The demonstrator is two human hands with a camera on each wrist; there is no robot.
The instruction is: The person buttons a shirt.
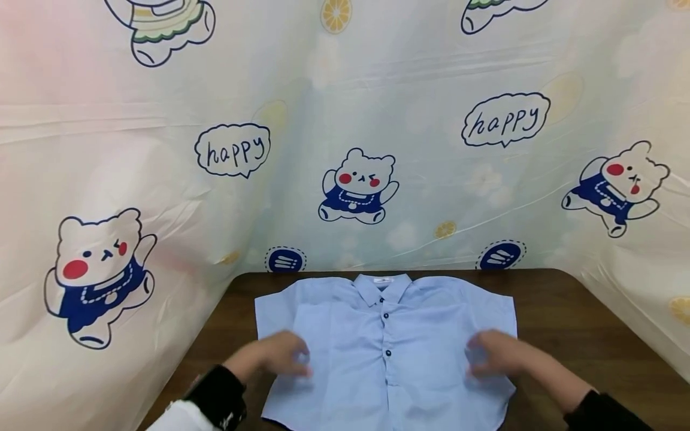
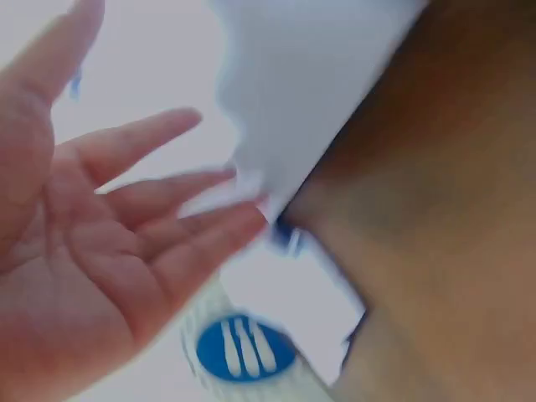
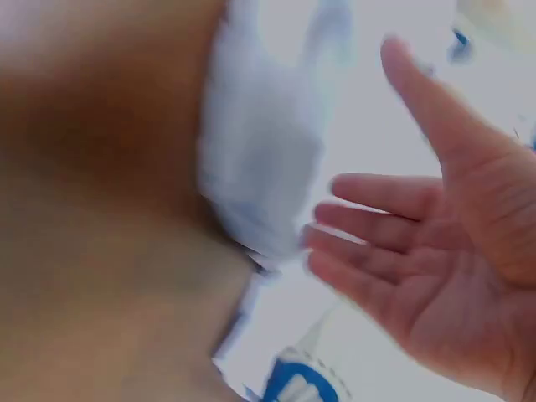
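A light blue short-sleeved shirt (image 1: 385, 347) lies flat and buttoned, collar away from me, on a dark brown table (image 1: 566, 323). My left hand (image 1: 280, 354) hovers over or touches the shirt's left side with fingers spread. My right hand (image 1: 496, 353) is at the right side in the same way. In the left wrist view the left hand (image 2: 109, 234) is open with straight fingers beside the shirt's sleeve (image 2: 310, 92). The right wrist view shows the right hand (image 3: 427, 251) open too, next to the shirt's sleeve (image 3: 260, 151). Both wrist views are blurred.
A cream plastic sheet (image 1: 345, 131) printed with cartoon bears and "happy" bubbles hangs behind and on both sides of the table. Bare wood shows left and right of the shirt.
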